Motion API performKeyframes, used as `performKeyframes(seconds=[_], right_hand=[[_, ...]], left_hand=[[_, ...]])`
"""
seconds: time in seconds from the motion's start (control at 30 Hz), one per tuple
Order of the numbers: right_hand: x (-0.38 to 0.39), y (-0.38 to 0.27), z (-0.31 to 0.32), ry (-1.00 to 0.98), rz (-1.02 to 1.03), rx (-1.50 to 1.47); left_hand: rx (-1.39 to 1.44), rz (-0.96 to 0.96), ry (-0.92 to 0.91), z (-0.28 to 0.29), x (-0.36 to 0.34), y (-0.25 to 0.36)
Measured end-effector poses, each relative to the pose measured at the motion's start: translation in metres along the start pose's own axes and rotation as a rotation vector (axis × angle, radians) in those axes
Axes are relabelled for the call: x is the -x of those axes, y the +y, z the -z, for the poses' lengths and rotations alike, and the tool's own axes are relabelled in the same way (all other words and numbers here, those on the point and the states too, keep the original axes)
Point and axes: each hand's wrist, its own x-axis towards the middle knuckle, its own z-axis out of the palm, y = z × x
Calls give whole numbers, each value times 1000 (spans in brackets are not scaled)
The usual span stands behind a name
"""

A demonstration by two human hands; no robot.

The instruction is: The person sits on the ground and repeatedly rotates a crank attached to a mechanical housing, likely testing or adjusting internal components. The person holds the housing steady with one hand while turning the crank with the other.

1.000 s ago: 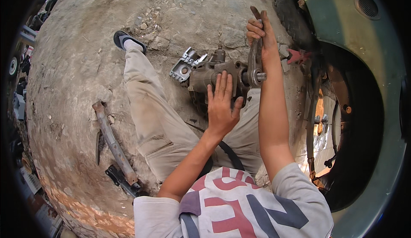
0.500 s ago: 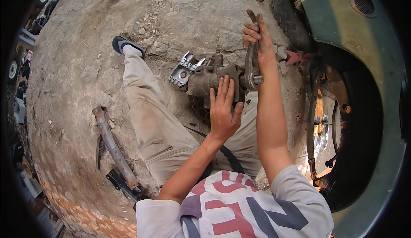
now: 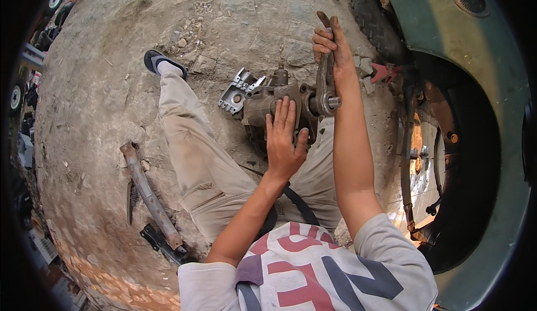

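Note:
A dark, greasy steering gearbox (image 3: 258, 105) rests on the ground between my legs. My left hand (image 3: 285, 140) presses flat on its housing, fingers stretched out and holding nothing. From the shaft on the gearbox's right side, a heavy metal pitman arm (image 3: 323, 84) points away from me. Around the far end of that arm, my right hand (image 3: 335, 47) is closed, with its index finger extended along it. A silvery cast-metal part (image 3: 239, 91) with a round opening sits against the left end of the gearbox; part of it is hidden there.
To the left lie a long rusty metal bar (image 3: 148, 190) and a black bracket-like part (image 3: 161, 245). On the right stands a green vehicle body (image 3: 492, 48) with an open wheel arch. A red jack-like support (image 3: 386, 72) is near it, beside a tyre (image 3: 377, 25).
My left hand has slid slightly left and nearer on the housing. My right hand and the pitman arm have shifted slightly left; my grip stays the same.

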Motion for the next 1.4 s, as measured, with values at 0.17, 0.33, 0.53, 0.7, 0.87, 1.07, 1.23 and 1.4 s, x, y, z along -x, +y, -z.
performKeyframes(seconds=[0.17, 0.33, 0.53, 0.7, 0.87, 1.07, 1.23, 1.4], right_hand=[[1, 0, -4, 27, 6, 19], [1, 0, -4, 18, 7, 6], [1, 0, -5, 15, 3, -9], [1, -1, -3, 23, 5, -10], [1, 0, -3, -3, 1, -15], [1, -1, -3, 4, -6, -9], [2, -1, -2, 7, -2, -20], [3, 0, -7, 44, 13, 17]], left_hand=[[-80, 273, -4, 3, -5, -47], [-70, 116, -4, -2, 1, -35], [-62, 34, -34, 4, -2, -24], [-68, -48, -46, 7, -2, -13], [-29, -79, -47, 6, 0, -5], [-78, 18, -25, 2, 3, -15], [-84, 62, -28, 1, 4, -15], [-130, 221, 0, 2, 7, -35]])
